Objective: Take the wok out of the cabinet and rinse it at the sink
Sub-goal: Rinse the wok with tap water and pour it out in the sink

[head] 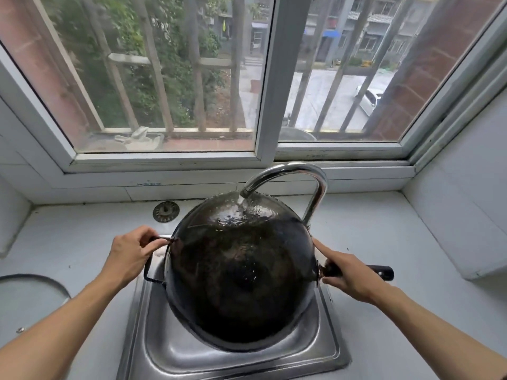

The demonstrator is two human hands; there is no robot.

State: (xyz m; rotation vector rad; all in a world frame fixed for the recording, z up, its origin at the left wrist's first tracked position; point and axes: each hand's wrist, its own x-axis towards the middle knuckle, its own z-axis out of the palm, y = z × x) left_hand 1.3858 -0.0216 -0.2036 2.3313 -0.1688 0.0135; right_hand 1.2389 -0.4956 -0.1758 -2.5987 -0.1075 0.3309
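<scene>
While tap [288, 176] water pools in wok [241, 270] over sink [175, 349], left hand [129, 256] grips loop handle, right hand [348, 275] stick handle.

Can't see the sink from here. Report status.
Left hand grips loop handle, right hand grips long handle. Wok tilted over sink, faucet running onto it. Nothing blocking.

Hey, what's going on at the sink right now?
A person is rinsing a dark wok over the steel sink. The left hand grips the wire loop handle on one side, and the right hand holds the long black handle on the other. The wok is tipped so its dark rounded surface faces the camera, and water from the curved faucet is running onto its upper part. A round drain strainer lies on the counter behind.
</scene>
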